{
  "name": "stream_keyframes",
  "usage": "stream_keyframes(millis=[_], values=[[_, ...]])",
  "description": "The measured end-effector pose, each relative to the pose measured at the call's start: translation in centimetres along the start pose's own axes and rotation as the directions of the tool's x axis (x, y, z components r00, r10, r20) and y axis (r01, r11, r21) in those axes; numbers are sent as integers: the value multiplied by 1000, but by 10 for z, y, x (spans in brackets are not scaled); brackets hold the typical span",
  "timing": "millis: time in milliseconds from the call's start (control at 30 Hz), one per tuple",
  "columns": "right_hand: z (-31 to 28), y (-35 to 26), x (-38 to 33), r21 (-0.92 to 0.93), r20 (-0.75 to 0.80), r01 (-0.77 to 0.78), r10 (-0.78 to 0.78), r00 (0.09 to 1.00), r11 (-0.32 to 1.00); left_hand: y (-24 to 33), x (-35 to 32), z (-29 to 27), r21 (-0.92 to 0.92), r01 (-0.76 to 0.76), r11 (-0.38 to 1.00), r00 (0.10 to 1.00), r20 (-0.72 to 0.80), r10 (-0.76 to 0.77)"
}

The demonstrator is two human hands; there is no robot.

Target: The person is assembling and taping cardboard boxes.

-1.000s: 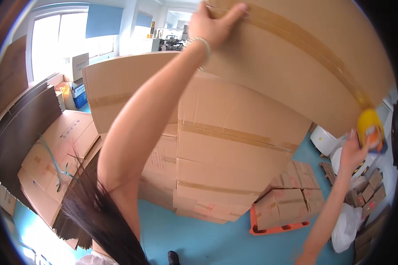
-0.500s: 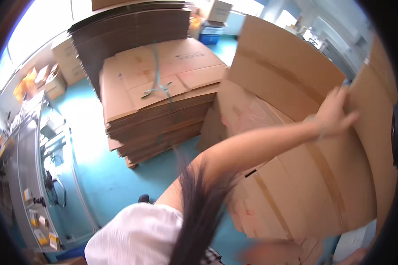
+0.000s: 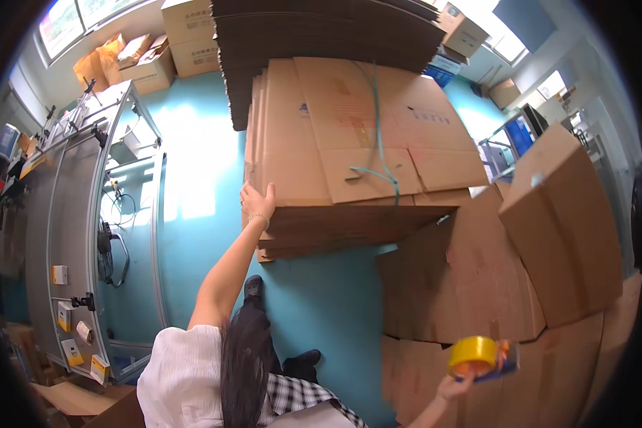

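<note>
A: ok so where's the cardboard, and what's each hand doing?

B: The stack (image 3: 435, 143) of flat cartons is straight ahead, with a teal strap (image 3: 379, 135) across the top. Left hand (image 3: 257, 203) is at its near left corner, thumb apart from the fingers. Can't tell if it's pinching a sheet or just resting there. Right hand (image 3: 455, 389) is wrapped round a tape gun (image 3: 476, 357) with a yellow roll, low on the right.

A: How's that cardboard gonna handle, you reckon?

B: One sheet: light for its size, pretty stiff, but floppy along the creases. The whole stack would be properly heavy imo. Edges look kinda slick, so I'd take a sheet by a corner, thumb on top and fingers under, and watch that the strap isn't snagging it. Crushing a corner seems the main risk.

A: And the tape gun?

B: Small and solid, easy one-hander I'd guess. Hold it by the handle, away from the cutter.

A: Arms?

B: Left one's reaching forward, nearly straight, hand pointing away from the body. Right forearm comes in from the bottom edge, with the tape gun out ahead, well apart from the left hand.
</note>
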State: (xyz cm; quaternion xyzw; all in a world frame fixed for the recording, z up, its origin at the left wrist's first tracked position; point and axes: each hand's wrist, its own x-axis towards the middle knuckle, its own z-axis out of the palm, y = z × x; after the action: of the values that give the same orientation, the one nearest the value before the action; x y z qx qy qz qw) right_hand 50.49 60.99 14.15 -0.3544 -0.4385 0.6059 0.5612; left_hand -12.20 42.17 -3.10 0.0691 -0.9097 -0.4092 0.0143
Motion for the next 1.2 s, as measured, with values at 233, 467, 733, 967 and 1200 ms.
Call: stream_keyframes(millis=[233, 467, 733, 967, 1200], values=[[348, 225, 17, -317, 494, -447, 548, 675, 837, 7, 28, 39, -77, -59, 995, 976, 204, 74], [501, 318, 35, -595, 486, -162, 512, 708, 787, 15, 6, 24, -301, -186, 935, 963, 131, 233], [479, 300, 49, -458, 331, -402, 572, 751, 793, 57, 85, -3, -116, 579, 807, 706, 566, -426], [494, 312, 37, -597, 323, -282, 546, 773, 752, 84, 27, 29, -14, 114, 993, 981, 162, -110], [465, 294, 47, -483, 337, -284, 475, 813, 829, 83, 80, 29, -75, 574, 815, 678, 601, -423]])
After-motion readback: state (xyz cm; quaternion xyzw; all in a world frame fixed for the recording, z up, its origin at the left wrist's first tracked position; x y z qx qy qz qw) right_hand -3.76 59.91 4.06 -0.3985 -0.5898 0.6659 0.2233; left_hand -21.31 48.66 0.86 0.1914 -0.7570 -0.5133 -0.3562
